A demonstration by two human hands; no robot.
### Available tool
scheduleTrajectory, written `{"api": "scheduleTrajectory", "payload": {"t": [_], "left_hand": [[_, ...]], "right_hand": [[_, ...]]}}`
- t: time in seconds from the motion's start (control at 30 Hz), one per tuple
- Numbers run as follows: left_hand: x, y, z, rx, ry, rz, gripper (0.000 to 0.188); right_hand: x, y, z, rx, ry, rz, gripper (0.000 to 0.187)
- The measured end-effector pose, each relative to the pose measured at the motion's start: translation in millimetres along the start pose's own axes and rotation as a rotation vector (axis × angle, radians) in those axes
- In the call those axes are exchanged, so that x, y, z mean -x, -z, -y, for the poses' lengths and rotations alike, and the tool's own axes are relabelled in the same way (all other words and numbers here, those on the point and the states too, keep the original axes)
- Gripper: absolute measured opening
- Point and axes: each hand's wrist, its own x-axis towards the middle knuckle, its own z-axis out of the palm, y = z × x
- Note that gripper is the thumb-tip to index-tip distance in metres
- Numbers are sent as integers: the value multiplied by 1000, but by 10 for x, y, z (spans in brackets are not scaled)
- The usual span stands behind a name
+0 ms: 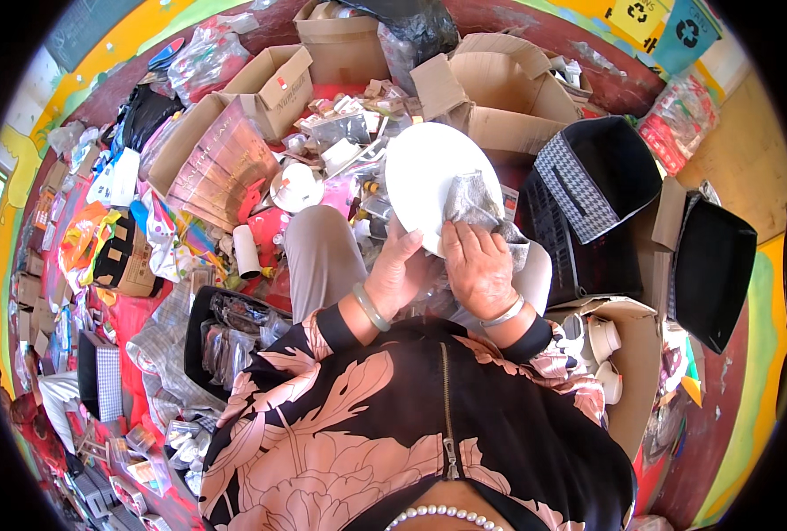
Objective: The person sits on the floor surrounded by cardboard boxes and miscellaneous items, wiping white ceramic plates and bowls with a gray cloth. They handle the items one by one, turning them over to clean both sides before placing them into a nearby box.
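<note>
A round white plate (422,173) is held up in front of me, above my knees. My left hand (402,267) grips its lower left edge, with the thumb on the front face and the other fingers mostly hidden behind. A crumpled grey cloth (473,199) lies against the plate's lower right part. My right hand (479,268) is closed on this cloth and presses it to the plate. Part of the cloth hangs beside the right fingers. Whether the right fingertips also touch the plate is hidden.
Open cardboard boxes (522,97) stand beyond the plate. Black bins with checked sides (579,190) are at the right, above a carton of white cups (628,372). Mixed goods, a white bowl (297,188) and a black bin of packets (200,332) lie at the left.
</note>
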Motion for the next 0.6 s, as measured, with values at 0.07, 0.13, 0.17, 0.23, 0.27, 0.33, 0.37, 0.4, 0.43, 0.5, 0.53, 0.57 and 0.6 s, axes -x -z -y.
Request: {"api": "scheduleTrajectory", "payload": {"t": [0.07,0.13,0.17,0.23,0.27,0.33,0.37,0.4,0.43,0.5,0.53,0.57,0.6], "left_hand": [[2,103,-6,-7,-16,4,79],[17,171,-27,-25,-43,22,80],[30,191,-32,-38,-60,38,80],[36,217,-86,-64,-74,57,80],[28,236,-140,-76,-72,61,79],[1,271,-226,-59,-79,42,76],[-4,271,-275,-54,-74,25,74],[-16,260,-317,-46,-67,11,72],[-23,257,-352,-39,-59,-4,71],[17,311,-400,-30,-88,-44,74],[37,312,-431,-12,-77,-36,75],[65,284,-453,7,-64,-34,75],[51,255,-459,-10,-68,-29,76]], "right_hand": [[-29,15,29,23,49,-14,39],[-51,34,58,41,87,-34,39],[-53,46,70,48,101,-46,39],[-73,57,83,26,123,-56,40],[-97,66,92,-2,134,-53,40],[-182,165,126,-219,77,-49,37],[-181,163,66,-385,97,-65,34],[-152,169,-69,-548,114,-78,32],[-123,182,-181,-711,131,-91,31],[-98,455,-325,-834,-466,13,20],[-101,500,-437,-1088,-725,-153,15],[-139,632,-531,-1197,-919,-265,16],[-110,651,-677,-1287,-1011,-429,21]]}}
